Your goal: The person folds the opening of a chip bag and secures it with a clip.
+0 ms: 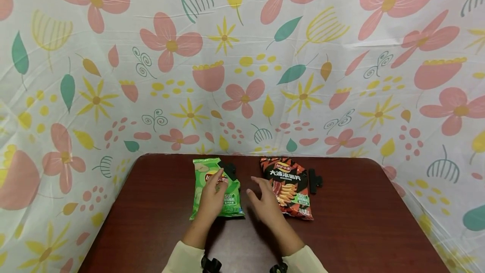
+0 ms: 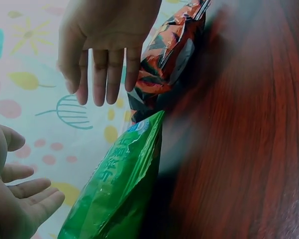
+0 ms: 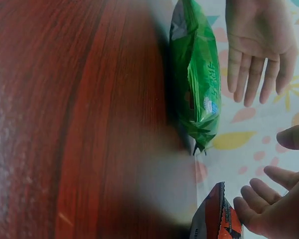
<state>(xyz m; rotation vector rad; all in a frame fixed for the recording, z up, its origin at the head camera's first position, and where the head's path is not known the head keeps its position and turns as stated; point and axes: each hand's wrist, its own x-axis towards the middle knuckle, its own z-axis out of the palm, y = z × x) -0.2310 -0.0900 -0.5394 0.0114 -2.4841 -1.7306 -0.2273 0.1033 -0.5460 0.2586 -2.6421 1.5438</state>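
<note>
- The left hand (image 1: pixel 213 197), just left of the frame's lower centre, hangs above the green chip bag (image 1: pixel 232 199) with its fingers extended; the right wrist view shows a gap between them.
- The right hand (image 1: pixel 266 202), right of lower centre, has its fingers extended and thumb apart, near the left edge of the black-and-orange chip bag (image 1: pixel 291 186); contact is hard to tell.
- Both bags lie on the dark red-brown table (image 1: pixel 356 222), around the lower middle of the frame.
- One black clip (image 1: pixel 229 170) sits at the green bag's upper right; another black clip (image 1: pixel 313 181) lies just right of the black-and-orange bag.
- A flowered cloth (image 1: pixel 242 134) fills the upper frame.
</note>
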